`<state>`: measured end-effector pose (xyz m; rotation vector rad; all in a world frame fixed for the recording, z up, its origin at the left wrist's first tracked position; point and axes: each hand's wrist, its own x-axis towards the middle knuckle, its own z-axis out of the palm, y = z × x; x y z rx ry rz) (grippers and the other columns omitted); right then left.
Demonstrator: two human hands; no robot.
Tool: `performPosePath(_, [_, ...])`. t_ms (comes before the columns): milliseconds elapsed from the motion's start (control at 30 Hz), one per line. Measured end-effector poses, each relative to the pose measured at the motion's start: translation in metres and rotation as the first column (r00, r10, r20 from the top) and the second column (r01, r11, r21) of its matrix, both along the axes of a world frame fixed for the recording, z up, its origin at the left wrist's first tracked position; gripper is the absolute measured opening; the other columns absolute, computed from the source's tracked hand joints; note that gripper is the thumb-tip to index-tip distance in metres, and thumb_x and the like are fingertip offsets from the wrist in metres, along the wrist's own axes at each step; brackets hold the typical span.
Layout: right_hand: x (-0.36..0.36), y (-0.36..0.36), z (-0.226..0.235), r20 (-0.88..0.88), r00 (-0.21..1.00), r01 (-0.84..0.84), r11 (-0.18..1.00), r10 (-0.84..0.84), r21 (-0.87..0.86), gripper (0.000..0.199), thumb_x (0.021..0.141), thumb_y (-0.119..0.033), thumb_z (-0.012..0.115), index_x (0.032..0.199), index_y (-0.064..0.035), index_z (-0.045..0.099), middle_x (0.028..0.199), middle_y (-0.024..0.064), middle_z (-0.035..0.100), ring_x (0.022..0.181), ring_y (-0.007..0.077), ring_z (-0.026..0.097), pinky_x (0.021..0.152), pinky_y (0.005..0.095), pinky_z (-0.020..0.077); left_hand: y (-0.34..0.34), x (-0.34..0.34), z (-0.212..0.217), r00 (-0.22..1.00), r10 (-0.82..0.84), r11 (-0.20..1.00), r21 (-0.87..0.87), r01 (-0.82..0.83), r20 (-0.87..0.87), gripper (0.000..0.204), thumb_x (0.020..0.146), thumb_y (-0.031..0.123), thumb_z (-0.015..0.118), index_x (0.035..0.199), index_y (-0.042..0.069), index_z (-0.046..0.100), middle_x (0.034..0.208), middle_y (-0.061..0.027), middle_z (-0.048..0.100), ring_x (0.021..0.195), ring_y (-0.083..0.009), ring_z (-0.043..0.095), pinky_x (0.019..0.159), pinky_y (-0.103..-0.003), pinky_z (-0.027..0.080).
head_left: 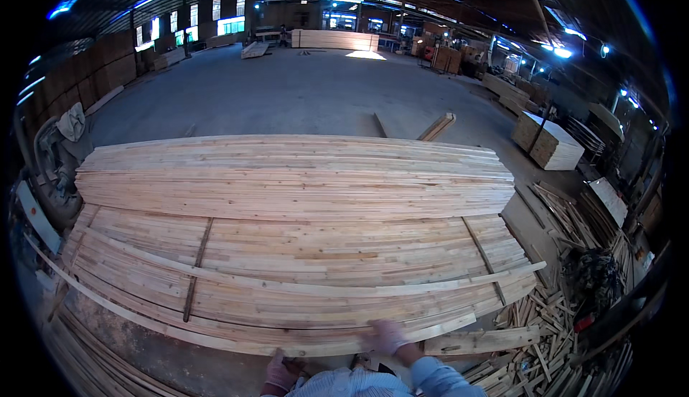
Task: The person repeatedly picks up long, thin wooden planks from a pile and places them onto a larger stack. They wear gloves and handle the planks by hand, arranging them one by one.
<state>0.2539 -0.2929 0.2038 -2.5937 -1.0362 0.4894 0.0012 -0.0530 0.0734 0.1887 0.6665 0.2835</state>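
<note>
From here I'd judge the work partway; the far stack (287, 185) stands higher, the nearer layer (330, 243) lower under cross sticks (197, 271) and a loose strip (344, 290); a long board (323, 349) lies along the near edge, left hand (278, 374) at its rim, right hand (387, 337) over it; whether either grips, I cannot tell.
</note>
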Motion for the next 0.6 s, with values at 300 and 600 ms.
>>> performPosePath(300, [0.095,-0.170,0.032,0.358,0.716,0.697,0.588,-0.600,-0.410,0.067,0.081,-0.064,0.059,0.119,-0.0086,0.064,0.128,0.0120,0.059,0.120,0.0267,0.055,0.099,0.0377,0.0446,-0.002,0.000,0.032,1.000,-0.015,0.999,0.039,0.015,0.004,0.032,0.098,0.036,0.052,0.112,0.007,0.055,0.099,-0.0173,0.066,0.094,-0.0382,0.065,0.084,-0.058,0.053])
performPosePath(600, [0.117,-0.209,0.013,0.140,0.567,0.816,0.531,-0.811,-0.231,0.062,0.088,-0.057,0.050,0.111,-0.0026,0.067,0.115,0.0242,0.065,0.109,0.0369,0.062,0.094,0.0450,0.0484,0.011,-0.003,0.033,0.999,0.023,0.991,0.135,-0.018,-0.034,0.039,0.099,0.040,0.047,0.122,0.009,0.054,0.109,-0.0185,0.066,0.099,-0.0366,0.064,0.086,-0.060,0.051])
